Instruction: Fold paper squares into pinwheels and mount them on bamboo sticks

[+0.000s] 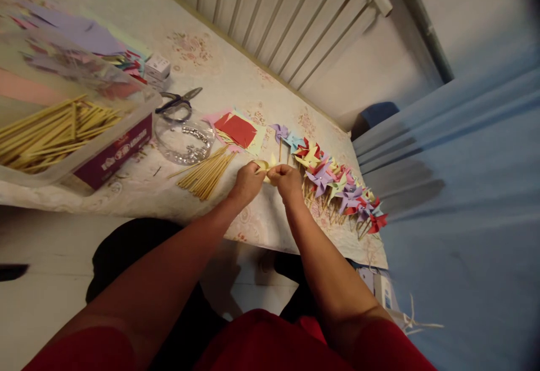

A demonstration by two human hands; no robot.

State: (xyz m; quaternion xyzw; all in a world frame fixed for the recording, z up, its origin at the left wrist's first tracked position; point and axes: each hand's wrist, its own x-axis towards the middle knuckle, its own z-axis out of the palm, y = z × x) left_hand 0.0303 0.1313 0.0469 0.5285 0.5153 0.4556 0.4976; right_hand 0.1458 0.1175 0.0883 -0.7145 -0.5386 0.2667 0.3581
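Note:
Between both hands, just above the table, is a pale yellow piece of paper (265, 165) with curled, folded points, like a paper pinwheel. My left hand (248, 182) pinches its left side, and my right hand (287, 182) pinches its right side with the fingers closed. The fingers cover part of the paper. To the right of my right hand lie several finished paper pinwheels (321, 178) on sticks, in purple, red, yellow, pink and blue. A fan of thin wooden sticks (207, 177) rests left of my left hand. Beyond it sits a stack of paper squares (237, 130), red on top.
A round clear dish (184, 142) holds small shiny pieces. Dark-handled scissors (179, 104) lie behind it. At left stands a clear plastic box (120, 148) with many sticks. Small white boxes (157, 68) and coloured paper (78, 30) lie farther back. A blue curtain (455, 208) hangs at right.

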